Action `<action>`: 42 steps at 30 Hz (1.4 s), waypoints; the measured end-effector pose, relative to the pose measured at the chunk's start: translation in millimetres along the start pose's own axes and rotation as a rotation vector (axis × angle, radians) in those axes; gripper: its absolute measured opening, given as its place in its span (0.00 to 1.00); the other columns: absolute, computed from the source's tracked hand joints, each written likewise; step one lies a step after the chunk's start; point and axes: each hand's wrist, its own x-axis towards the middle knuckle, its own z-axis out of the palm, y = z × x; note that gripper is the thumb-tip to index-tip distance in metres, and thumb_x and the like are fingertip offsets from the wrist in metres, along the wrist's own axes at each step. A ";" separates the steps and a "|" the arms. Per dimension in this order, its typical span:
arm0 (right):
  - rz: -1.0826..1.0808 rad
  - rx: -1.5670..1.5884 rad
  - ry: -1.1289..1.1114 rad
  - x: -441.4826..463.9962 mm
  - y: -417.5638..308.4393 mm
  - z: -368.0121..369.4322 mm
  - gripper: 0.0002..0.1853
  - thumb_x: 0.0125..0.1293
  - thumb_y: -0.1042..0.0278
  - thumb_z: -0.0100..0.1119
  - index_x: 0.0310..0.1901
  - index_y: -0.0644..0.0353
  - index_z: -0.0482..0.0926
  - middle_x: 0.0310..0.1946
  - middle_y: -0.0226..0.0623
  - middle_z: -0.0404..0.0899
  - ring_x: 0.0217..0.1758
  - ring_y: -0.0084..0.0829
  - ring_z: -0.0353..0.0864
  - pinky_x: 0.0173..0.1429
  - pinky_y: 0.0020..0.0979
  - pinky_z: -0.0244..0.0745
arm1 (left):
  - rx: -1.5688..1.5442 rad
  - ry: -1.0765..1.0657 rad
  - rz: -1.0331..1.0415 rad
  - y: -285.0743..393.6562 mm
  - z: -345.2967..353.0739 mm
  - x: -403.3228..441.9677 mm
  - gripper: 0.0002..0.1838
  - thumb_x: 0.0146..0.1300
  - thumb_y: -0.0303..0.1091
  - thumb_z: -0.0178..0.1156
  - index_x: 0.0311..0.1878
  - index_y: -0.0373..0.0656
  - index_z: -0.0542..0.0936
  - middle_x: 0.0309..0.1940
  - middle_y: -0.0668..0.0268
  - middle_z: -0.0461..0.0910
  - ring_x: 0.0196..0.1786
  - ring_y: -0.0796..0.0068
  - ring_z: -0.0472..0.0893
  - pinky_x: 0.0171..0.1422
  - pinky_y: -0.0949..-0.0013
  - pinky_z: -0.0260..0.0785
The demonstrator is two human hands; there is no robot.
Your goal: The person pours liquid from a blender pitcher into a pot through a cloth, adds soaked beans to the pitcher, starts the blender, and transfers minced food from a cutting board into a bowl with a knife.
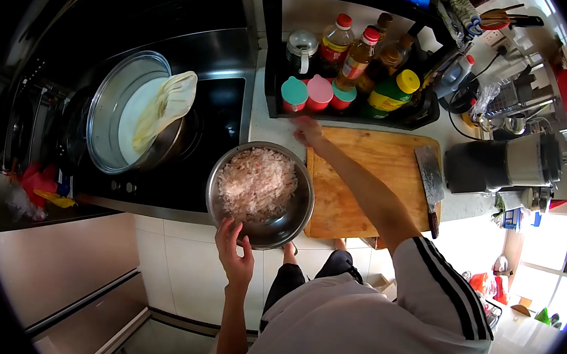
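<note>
A steel bowl (300,225) holds a mound of pale pink shredded or minced food (256,183), with some bare metal showing at the near side. My left hand (236,256) is at its near left rim, fingers stretched out and thumb apart, touching or almost touching it. Beyond the bowl, my right hand (309,132) reaches toward the front of the black rack (368,122), just below the lidded containers. Its fingers look apart and hold nothing I can see, though they are slightly blurred. My right forearm crosses a wooden cutting board (341,208).
A cleaver (430,178) lies along the board's right edge. On the black cooktop (225,119) stands a large pot (94,129) with a pale cloth (178,99) draped over its rim. Bottles (359,56) and containers with a pink lid (319,90) fill the rack. A blender (498,160) stands far right.
</note>
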 end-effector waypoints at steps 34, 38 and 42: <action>-0.764 -1.181 0.469 -12.8 12.0 29.6 0.09 0.48 0.57 0.66 0.26 0.52 0.81 0.29 0.30 0.76 0.45 0.33 0.71 0.46 0.42 0.59 | -0.047 0.007 -0.034 -8.6 0.0 -5.0 0.17 0.58 0.18 0.56 0.52 0.36 0.75 0.56 0.54 0.70 0.60 0.54 0.71 0.60 0.59 0.68; -0.825 -1.248 0.453 -4.5 15.9 27.4 0.08 0.49 0.59 0.65 0.25 0.53 0.80 0.31 0.31 0.76 0.44 0.34 0.72 0.47 0.41 0.60 | -0.078 0.012 -0.039 -8.7 1.8 -6.3 0.17 0.58 0.18 0.56 0.53 0.36 0.75 0.56 0.53 0.69 0.61 0.53 0.70 0.60 0.58 0.69; -0.745 -1.173 0.617 -16.3 -2.0 16.4 0.06 0.49 0.62 0.65 0.25 0.53 0.80 0.32 0.30 0.75 0.44 0.34 0.72 0.47 0.41 0.60 | -0.074 0.032 -0.063 -12.2 1.5 -8.3 0.17 0.57 0.17 0.57 0.52 0.37 0.75 0.56 0.54 0.71 0.59 0.55 0.73 0.58 0.61 0.69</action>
